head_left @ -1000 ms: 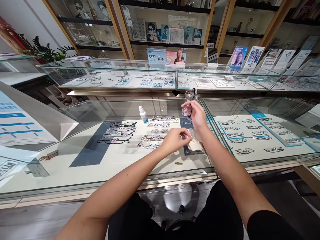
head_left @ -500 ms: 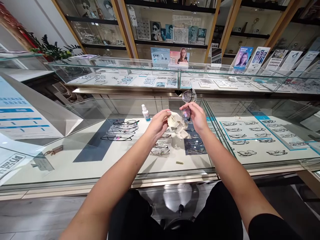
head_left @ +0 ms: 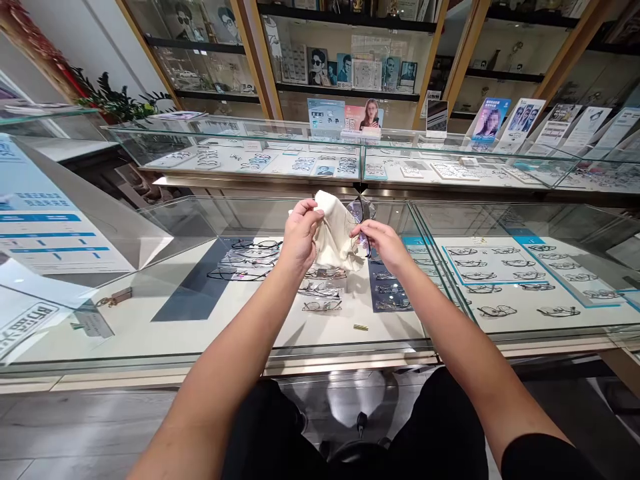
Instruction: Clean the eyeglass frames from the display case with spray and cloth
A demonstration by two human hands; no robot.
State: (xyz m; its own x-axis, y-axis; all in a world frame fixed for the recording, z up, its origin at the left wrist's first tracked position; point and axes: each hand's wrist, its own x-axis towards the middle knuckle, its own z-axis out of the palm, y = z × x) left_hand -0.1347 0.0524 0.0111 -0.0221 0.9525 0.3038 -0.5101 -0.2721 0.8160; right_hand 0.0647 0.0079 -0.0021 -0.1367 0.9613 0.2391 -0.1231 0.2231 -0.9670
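Observation:
My left hand (head_left: pixel 301 235) pinches the edge of a cream cloth (head_left: pixel 334 233), which hangs spread out between my two hands. In my right hand (head_left: pixel 381 241) is a pair of glasses (head_left: pixel 362 211), held by the fingertips with one lens upward and the frame turned on end. The cloth's right edge lies close against the glasses and my right fingertips; whether those fingers also grip it I cannot tell. Both hands are above the glass counter (head_left: pixel 280 337). Part of the glasses is hidden behind my fingers and the cloth.
Under the glass lie rows of glasses (head_left: pixel 323 306) and a small gold-coloured piece (head_left: pixel 361 327). A brown key fob (head_left: pixel 120 297) is at the left near a large sign (head_left: pixel 45 220). Behind stands another display case (head_left: pixel 240 160) with upright cards (head_left: pixel 489 123).
The cloth, crumpled before, is now opened out and raised by my left hand. My right hand has moved slightly left and down, turning the glasses. The white spray bottle is now hidden.

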